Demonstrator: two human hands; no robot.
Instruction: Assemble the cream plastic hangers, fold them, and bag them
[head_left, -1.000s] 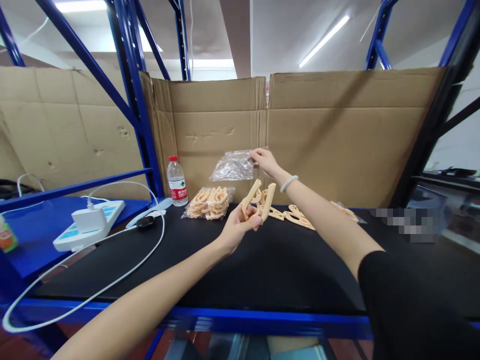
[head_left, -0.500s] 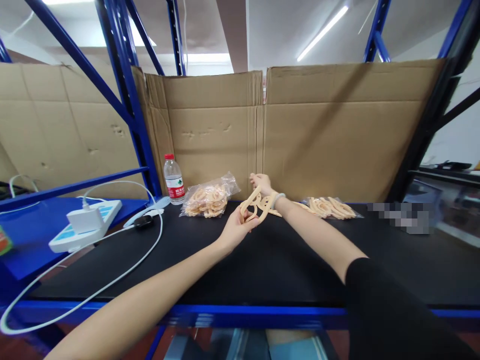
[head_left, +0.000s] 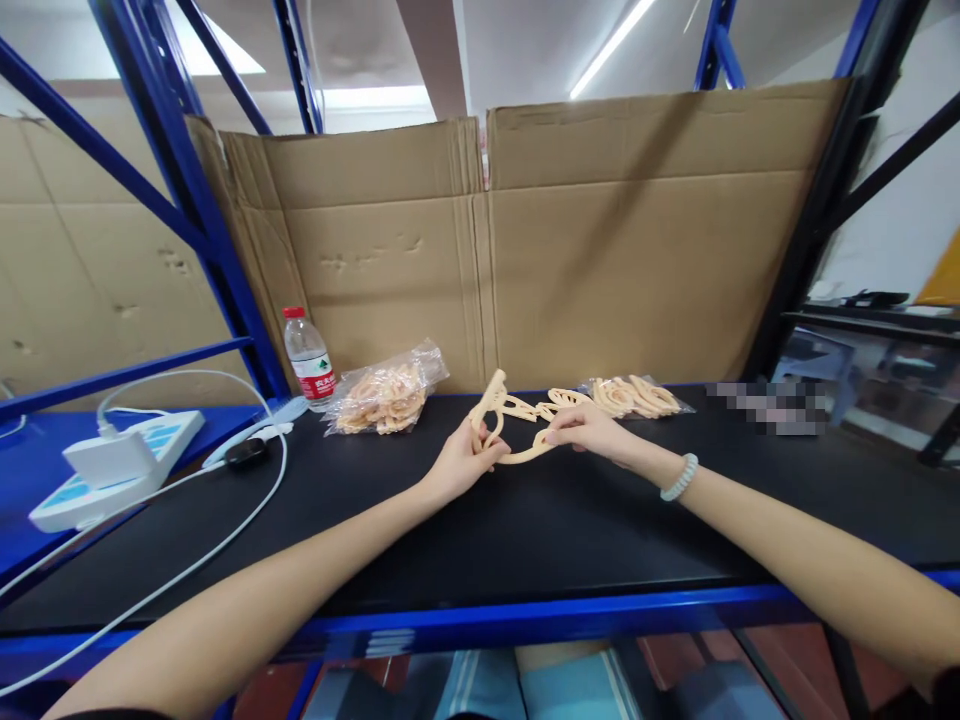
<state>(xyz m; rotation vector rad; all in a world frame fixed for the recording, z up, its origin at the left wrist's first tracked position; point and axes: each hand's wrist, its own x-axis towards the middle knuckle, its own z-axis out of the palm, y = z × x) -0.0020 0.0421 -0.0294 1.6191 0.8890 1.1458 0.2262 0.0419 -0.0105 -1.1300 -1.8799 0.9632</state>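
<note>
My left hand (head_left: 459, 462) is closed on a beige looped strip (head_left: 517, 458), raised a little above the black tabletop. The strip's upper part stands up past the fingers, and its lower end curves across to my right hand (head_left: 596, 433), whose thumb and fingertips pinch it. Its exact kind and material I cannot make out. Just behind the hands, more beige openwork pieces (head_left: 564, 398) lie on the table. A clear plastic bag (head_left: 386, 392) full of similar pieces rests to the left. Another clear bag (head_left: 634, 395) with such pieces lies to the right.
A water bottle (head_left: 309, 362) with a red cap stands at the back left. A white power strip (head_left: 120, 470) with a plugged-in charger and looping white cable (head_left: 282, 460) occupies the left side. Cardboard panels (head_left: 390, 260) close off the back, and a blue beam (head_left: 480, 615) edges the front.
My right hand has come back from beyond the left hand to its right side and now grips the strip's lower end. The strip is stretched between both hands. The view has shifted right.
</note>
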